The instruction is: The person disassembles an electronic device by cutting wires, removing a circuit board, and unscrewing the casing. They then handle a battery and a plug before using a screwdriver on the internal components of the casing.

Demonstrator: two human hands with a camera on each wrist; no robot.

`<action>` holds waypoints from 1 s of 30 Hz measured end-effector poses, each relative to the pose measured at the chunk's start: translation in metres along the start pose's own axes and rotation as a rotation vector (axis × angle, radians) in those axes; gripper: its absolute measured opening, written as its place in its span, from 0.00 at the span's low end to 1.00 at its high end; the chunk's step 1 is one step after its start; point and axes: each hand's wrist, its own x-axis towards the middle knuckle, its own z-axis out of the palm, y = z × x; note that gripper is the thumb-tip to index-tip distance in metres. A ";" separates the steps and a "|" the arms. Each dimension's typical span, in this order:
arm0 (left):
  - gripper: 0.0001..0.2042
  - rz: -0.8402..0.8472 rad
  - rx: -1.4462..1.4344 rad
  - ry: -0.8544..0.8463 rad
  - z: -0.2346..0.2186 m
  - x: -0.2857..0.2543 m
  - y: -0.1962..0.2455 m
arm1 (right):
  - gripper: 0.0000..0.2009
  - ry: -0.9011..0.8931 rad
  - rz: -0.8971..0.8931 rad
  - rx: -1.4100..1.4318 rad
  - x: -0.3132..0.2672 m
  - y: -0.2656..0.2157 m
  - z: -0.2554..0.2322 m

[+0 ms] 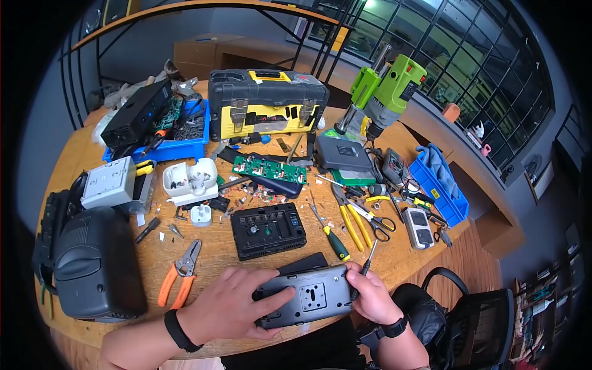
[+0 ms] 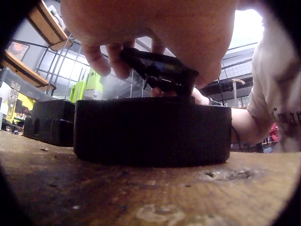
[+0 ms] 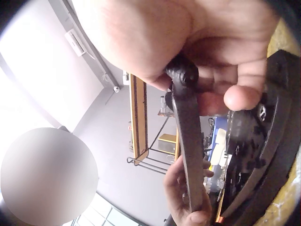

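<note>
A dark grey plastic cover (image 1: 336, 295), with a square recessed plate and screw holes, is held up near the table's front edge. My left hand (image 1: 234, 302) grips its left end, fingers over the upper edge and thumb at the lower one. My right hand (image 1: 373, 295) is at the cover's right end and holds a screwdriver (image 1: 369, 262), its shaft pointing up and away. In the right wrist view the screwdriver's dark handle end (image 3: 184, 73) shows under my fingers, beside the cover's edge. Just under the cover, a black box (image 2: 150, 132) stands on the wood.
An open black housing (image 1: 268, 229) lies just beyond. Orange wire strippers (image 1: 180, 274) are at left, near a black case (image 1: 98, 265). A green-handled screwdriver (image 1: 337, 243), yellow pliers (image 1: 354, 225) and scissors (image 1: 379, 225) lie at right. Toolbox (image 1: 268, 102) and green drill stand (image 1: 385, 92) are behind.
</note>
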 end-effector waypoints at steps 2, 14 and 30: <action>0.38 -0.004 0.005 -0.005 -0.001 0.000 0.000 | 0.15 0.010 -0.003 0.004 0.001 0.001 0.000; 0.41 0.007 -0.020 0.019 0.003 0.001 -0.001 | 0.15 -0.026 0.025 -0.008 -0.002 -0.006 0.004; 0.40 0.008 -0.018 0.024 0.001 0.002 -0.001 | 0.16 0.012 -0.002 -0.027 -0.002 -0.002 0.005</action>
